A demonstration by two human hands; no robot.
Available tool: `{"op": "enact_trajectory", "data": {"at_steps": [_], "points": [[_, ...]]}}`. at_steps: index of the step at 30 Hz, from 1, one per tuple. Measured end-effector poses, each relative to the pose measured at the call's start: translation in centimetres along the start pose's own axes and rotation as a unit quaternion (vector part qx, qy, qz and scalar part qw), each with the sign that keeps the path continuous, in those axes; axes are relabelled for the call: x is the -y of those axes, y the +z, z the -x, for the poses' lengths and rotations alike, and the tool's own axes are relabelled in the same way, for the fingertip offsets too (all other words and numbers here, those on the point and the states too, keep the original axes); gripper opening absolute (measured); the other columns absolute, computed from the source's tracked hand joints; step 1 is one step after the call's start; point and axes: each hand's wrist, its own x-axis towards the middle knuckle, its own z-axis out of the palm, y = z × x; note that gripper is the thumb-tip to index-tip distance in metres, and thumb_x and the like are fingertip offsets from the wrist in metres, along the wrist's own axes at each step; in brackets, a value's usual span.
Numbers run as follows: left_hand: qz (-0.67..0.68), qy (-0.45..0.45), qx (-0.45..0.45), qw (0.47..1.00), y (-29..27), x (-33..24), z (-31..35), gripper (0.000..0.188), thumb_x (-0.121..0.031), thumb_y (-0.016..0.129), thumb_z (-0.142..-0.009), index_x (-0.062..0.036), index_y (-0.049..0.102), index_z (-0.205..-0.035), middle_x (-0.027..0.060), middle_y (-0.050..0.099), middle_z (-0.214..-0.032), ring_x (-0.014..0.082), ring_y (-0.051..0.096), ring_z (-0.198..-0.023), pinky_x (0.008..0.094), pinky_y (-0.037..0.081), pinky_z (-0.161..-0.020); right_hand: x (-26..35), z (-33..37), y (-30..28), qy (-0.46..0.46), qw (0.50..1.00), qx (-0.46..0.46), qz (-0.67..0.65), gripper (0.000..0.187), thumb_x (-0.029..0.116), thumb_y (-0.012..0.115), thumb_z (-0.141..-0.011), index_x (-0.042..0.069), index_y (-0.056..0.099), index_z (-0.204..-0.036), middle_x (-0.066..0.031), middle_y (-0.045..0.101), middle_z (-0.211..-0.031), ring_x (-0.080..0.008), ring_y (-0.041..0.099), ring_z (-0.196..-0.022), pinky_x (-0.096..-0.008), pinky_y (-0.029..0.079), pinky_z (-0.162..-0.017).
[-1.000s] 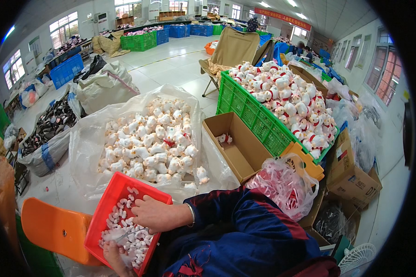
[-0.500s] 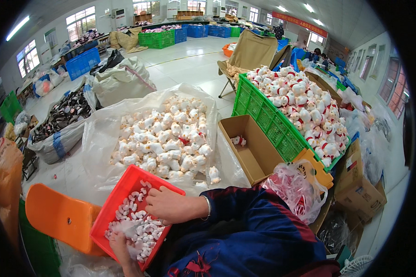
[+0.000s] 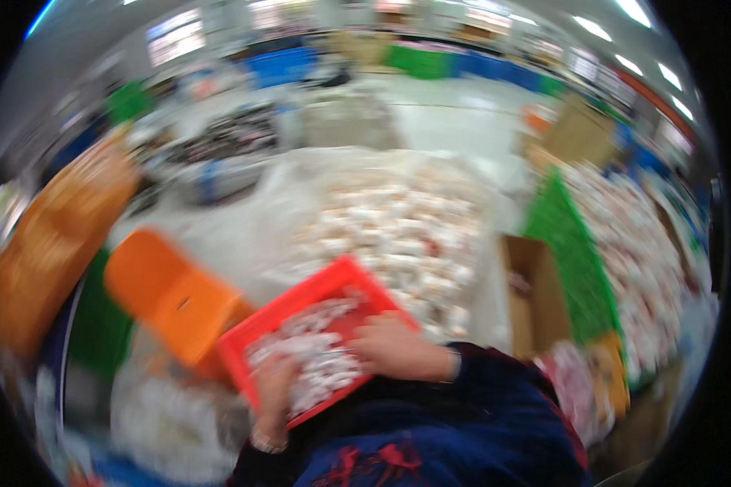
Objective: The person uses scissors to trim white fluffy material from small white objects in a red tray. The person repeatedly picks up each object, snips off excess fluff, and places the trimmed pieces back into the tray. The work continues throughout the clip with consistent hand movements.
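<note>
A red plastic tray [image 3: 351, 272] rests tilted in front of my body. Small white curved pieces [image 3: 321, 369], which look soft and stuffed, lie heaped inside it. My left hand [image 3: 274, 385] reaches over the tray's left side, fingers down at the edge of the heap. On the right, my right hand [image 3: 394, 347] lies over the tray beside the pieces. Motion blur smears the fingers of both hands, so what they may hold does not show.
Behind the tray, a clear plastic sheet [image 3: 272, 199] bears a pile of white plush toys [image 3: 398, 223]. An orange chair [image 3: 158, 276] stands left. To the right are a cardboard box [image 3: 551, 316] and a green crate [image 3: 564, 252] full of white-and-red plush toys [image 3: 625, 268].
The view has swung left and blurred, so the scene sits further right. My left hand has come further into view at the tray's left side. The tray now shows more red bottom beside my right hand.
</note>
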Motion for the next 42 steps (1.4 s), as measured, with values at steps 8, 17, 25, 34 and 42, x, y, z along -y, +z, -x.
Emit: {"op": "enact_trajectory", "data": {"at_steps": [8, 17, 25, 34, 42], "points": [[0.230, -0.071, 0.033, 0.970, -0.6, -0.8, 0.9, 0.017, -0.017, 0.065, -0.098, -0.0016, 0.071, -0.095, 0.0004, 0.067, -0.082, 0.0057, 0.059, -0.072, 0.0213, 0.048, -0.069, 2.1, 0.6, -1.9, 0.038, 0.994, -0.039, -0.096, 0.027, 0.021, 0.084, -0.067, 0.008, 0.074, -0.089, -0.0061, 0.062, -0.076, -0.0293, 0.060, -0.080, -0.0428, 0.047, -0.072], [0.172, -0.050, 0.059, 0.982, -0.2, -0.6, 0.9, 0.019, -0.017, 0.065, -0.100, -0.0003, 0.072, -0.100, -0.0012, 0.066, -0.079, 0.0047, 0.058, -0.070, 0.0217, 0.048, -0.066, 2.0, -1.0, -1.9, 0.011, 0.998, 0.007, -0.066, 0.030, 0.022, 0.085, -0.066, 0.009, 0.075, -0.091, -0.0062, 0.063, -0.077, -0.0300, 0.060, -0.083, -0.0431, 0.045, -0.073], [0.254, -0.057, 0.119, 0.958, -0.8, 0.0, 0.9, 0.021, -0.018, 0.063, -0.101, 0.0010, 0.071, -0.103, 0.0002, 0.065, -0.080, 0.0064, 0.058, -0.069, 0.0226, 0.047, -0.065, 1.9, -0.1, -2.0, 0.012, 0.995, -0.018, -0.093, 0.039, 0.021, 0.090, -0.062, 0.007, 0.076, -0.096, -0.0067, 0.064, -0.080, -0.0294, 0.060, -0.082, -0.0417, 0.047, -0.075], [0.129, -0.059, 0.115, 0.983, 0.0, 0.5, 0.5, 0.015, -0.014, 0.066, -0.097, -0.0018, 0.073, -0.102, 0.0016, 0.072, -0.085, 0.0072, 0.063, -0.076, 0.0244, 0.052, -0.070, 1.5, 0.6, -3.1, 0.000, 1.000, 0.013, -0.022, 0.039, 0.025, 0.085, -0.070, 0.011, 0.076, -0.105, -0.0070, 0.063, -0.083, -0.0295, 0.059, -0.087, -0.0433, 0.046, -0.076], [0.097, 0.008, 0.049, 0.994, 0.0, -1.1, 0.3, 0.009, -0.007, 0.067, -0.092, -0.0023, 0.070, -0.099, -0.0013, 0.070, -0.085, 0.0057, 0.064, -0.074, 0.0235, 0.053, -0.069, 1.0, -0.2, -3.7, 0.004, 0.998, 0.024, -0.057, 0.041, 0.020, 0.083, -0.070, 0.007, 0.072, -0.107, -0.0118, 0.065, -0.094, -0.0340, 0.060, -0.096, -0.0448, 0.049, -0.084]]}}
